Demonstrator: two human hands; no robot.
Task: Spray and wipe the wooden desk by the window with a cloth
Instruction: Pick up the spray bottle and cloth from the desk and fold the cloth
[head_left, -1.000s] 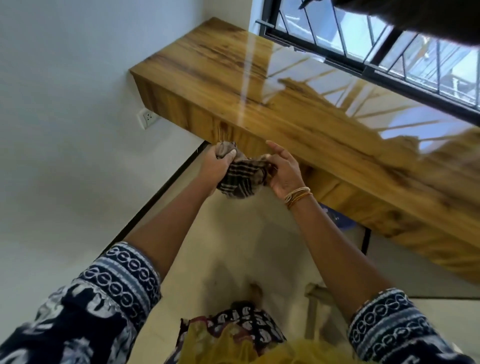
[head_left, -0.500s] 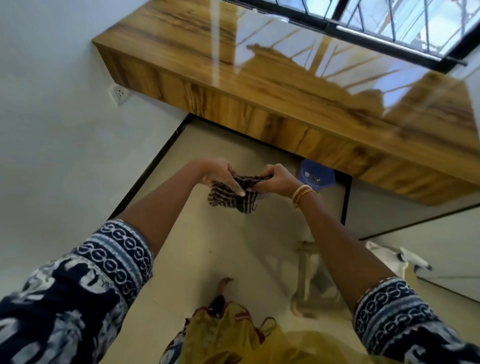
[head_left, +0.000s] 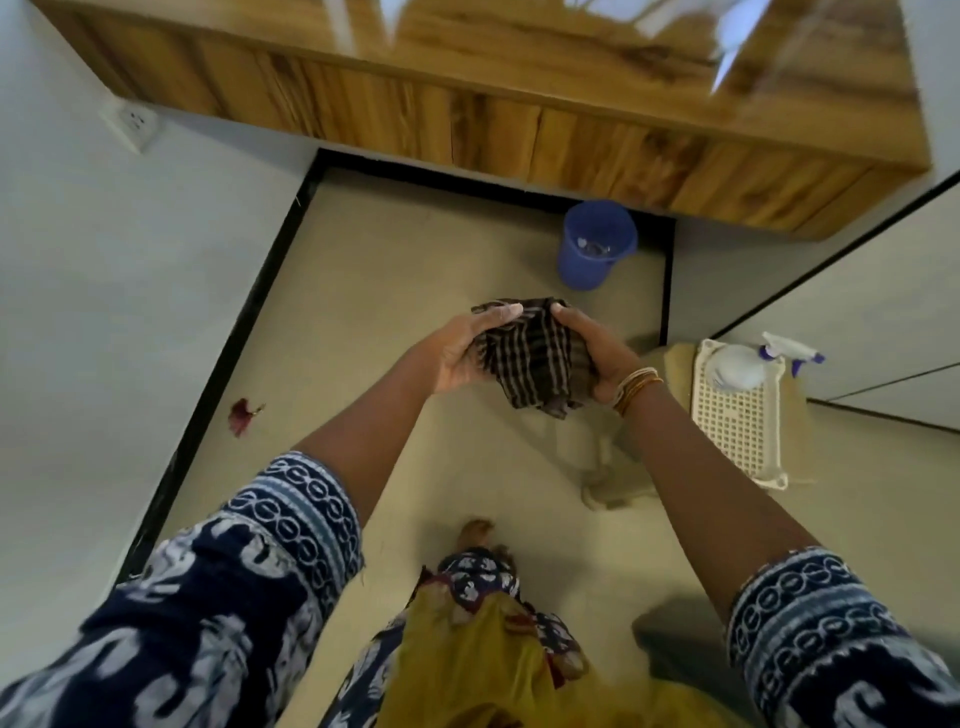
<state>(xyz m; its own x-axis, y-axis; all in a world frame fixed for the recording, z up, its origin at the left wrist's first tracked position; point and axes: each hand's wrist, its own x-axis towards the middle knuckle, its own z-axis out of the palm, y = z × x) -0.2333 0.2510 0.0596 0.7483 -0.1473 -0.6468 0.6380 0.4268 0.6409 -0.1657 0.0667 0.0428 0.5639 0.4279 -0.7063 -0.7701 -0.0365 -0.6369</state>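
A dark checked cloth (head_left: 535, 353) is bunched between both hands above the floor, well in front of the desk. My left hand (head_left: 462, 348) grips its left side and my right hand (head_left: 597, 353), with bangles at the wrist, grips its right side. The glossy wooden desk (head_left: 519, 67) runs across the top of the view, fixed to the wall. A white spray bottle (head_left: 748, 364) with a blue trigger lies on a white perforated stool (head_left: 737, 421) to the right of my hands.
A blue plastic bucket (head_left: 595, 244) stands on the floor under the desk's edge. A wall socket (head_left: 132, 122) sits on the left wall. A small red scrap (head_left: 241, 413) lies by the black skirting. My foot (head_left: 475, 535) is below my hands.
My view has tilted down from the desk toward the floor. Both hands have drawn the cloth back from the desk's front edge and lowered it, gathering it between them.
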